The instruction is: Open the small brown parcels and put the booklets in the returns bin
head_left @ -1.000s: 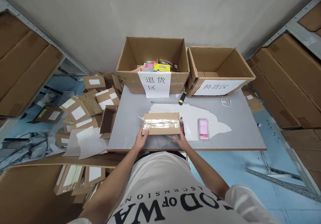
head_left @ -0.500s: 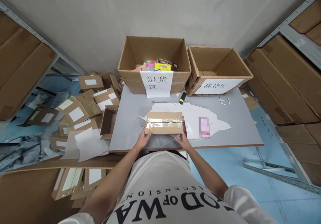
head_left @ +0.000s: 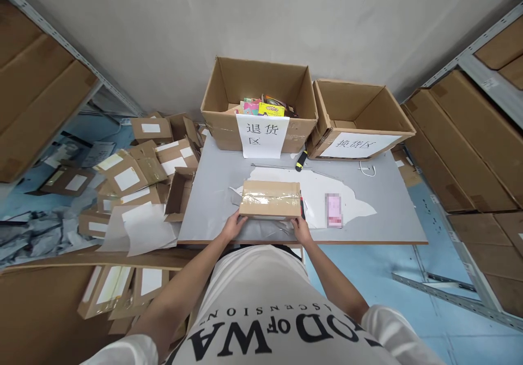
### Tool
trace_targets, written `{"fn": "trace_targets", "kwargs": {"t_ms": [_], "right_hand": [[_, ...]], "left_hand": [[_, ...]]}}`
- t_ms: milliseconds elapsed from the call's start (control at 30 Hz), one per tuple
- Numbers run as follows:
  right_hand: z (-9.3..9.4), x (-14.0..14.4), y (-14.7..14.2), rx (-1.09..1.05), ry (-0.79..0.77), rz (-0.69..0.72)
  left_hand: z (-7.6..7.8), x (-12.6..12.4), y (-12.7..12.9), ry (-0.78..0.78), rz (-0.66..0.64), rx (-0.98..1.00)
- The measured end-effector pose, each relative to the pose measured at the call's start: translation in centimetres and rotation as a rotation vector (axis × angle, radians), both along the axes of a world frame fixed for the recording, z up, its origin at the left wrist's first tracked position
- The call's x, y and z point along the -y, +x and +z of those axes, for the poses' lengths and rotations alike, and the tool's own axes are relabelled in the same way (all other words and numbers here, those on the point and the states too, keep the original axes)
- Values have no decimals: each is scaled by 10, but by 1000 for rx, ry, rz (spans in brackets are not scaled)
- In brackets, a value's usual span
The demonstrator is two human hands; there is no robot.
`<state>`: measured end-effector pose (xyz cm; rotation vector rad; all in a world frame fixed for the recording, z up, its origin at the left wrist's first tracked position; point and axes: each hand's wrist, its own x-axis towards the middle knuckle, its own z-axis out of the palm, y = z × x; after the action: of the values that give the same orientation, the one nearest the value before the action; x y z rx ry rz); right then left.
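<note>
Head view: gripping taped box (head_left: 270,199) at near corners, left hand (head_left: 233,226) and right hand (head_left: 301,229) closed on it; lying flat near worktop (head_left: 392,201) front edge, just beside pink item (head_left: 333,210).

matt cardboard box (head_left: 270,199), glossy tape (head_left: 267,197)
</note>
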<state>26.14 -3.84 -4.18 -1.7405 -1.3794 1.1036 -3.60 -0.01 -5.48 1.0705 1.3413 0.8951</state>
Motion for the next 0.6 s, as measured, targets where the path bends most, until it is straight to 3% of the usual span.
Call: {"fn": "trace_targets", "kwargs": {"t_ms": [133, 233, 333, 467, 600], "right_hand": [[25, -3, 4, 55, -4, 19], [49, -10, 10, 126, 16, 31], [67, -21, 14, 218, 12, 37], [73, -36, 14, 328, 1, 45], [66, -44, 12, 413, -62, 59]], "left_hand": [[33, 0, -5, 59, -120, -188], [60, -6, -7, 144, -131, -274], [77, -18, -8, 170, -136, -404], [76, -35, -6, 125, -146, -511], [59, -42, -4, -31, -119, -381]]}}
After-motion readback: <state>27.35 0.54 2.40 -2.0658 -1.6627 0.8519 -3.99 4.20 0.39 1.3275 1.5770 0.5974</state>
